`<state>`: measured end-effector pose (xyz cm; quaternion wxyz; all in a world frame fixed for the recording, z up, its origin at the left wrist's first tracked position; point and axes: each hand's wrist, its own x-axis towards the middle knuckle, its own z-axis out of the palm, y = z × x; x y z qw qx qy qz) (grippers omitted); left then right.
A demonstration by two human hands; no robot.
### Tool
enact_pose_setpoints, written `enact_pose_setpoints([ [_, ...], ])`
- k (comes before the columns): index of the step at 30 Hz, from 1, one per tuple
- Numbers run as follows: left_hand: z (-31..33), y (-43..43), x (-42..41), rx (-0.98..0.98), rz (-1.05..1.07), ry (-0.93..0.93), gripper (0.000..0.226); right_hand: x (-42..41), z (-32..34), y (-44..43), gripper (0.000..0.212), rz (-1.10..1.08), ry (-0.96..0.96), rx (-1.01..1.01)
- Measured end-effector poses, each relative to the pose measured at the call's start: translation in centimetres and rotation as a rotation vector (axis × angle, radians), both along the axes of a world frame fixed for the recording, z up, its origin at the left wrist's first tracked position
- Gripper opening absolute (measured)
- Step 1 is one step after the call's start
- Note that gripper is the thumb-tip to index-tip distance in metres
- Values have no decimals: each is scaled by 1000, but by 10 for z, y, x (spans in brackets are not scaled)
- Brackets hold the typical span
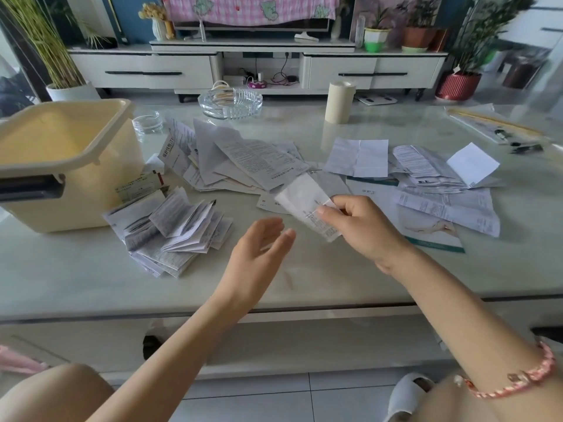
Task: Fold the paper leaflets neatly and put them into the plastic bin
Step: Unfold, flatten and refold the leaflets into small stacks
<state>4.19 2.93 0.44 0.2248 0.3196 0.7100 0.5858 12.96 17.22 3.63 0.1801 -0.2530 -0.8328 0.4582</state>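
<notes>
Centrally, white leaflet [300, 199] pinched between thumb and fingers of right hand [362, 229], low over table [304, 278]; left hand [259, 248] open, relaxed, holding nothing. Leftward, folded leaflets [170, 229] heaped just beside cream plastic bin [91, 202]; unfolded leaflets [243, 159] spread farther back.

The plastic bin [76, 184] is cream-yellow with a black handle [30, 187]. Right of the bin, white leaflets [173, 233] carry grey print; farther right lies a teal-edged brochure [435, 236]. Beyond the bin hangs pink checked cloth [249, 7].
</notes>
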Motion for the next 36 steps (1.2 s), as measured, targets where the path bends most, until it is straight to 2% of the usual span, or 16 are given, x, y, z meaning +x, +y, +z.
enact_pose_setpoints([
  [3, 5, 2, -2, 118, -153, -325, 53, 16, 11, -17, 20, 152, 141, -509],
  [4, 6, 2, -2, 146, -215, -398, 54, 19, 11, -20, 20, 192, 151, -592],
  [7, 9, 1, 0, 199, -313, -560, 48, 21, 9, -25, 19, 178, 114, -590],
  [9, 10, 1, 3, 231, -256, -612, 37, 20, 5, -25, 17, 105, 90, -447],
  [12, 7, 4, 5, 252, -143, -599, 20, 20, 0, -20, 14, -26, 89, -180],
  [14, 7, 4, 4, 253, -115, -610, 20, 21, -1, -14, 21, -110, 104, -132],
  [16, 8, 2, 5, 244, -117, -616, 20, 23, 1, -9, 26, -118, 76, -230],
  [19, 10, 1, 8, 230, -164, -611, 20, 25, 7, -10, 19, 15, 20, -559],
  [21, 9, 0, 8, 212, -174, -594, 20, 25, 6, -13, 20, 89, 21, -649],
  [28, 12, -4, 8, 171, -150, -517, 21, 21, 2, -17, 28, 110, 3, -620],
  [34, 14, -6, 4, 148, -158, -516, 20, 20, 3, -15, 9, 26, 52, -636],
  [36, 13, -6, 2, 142, -144, -495, 18, 19, 3, -14, 9, 19, 62, -640],
])
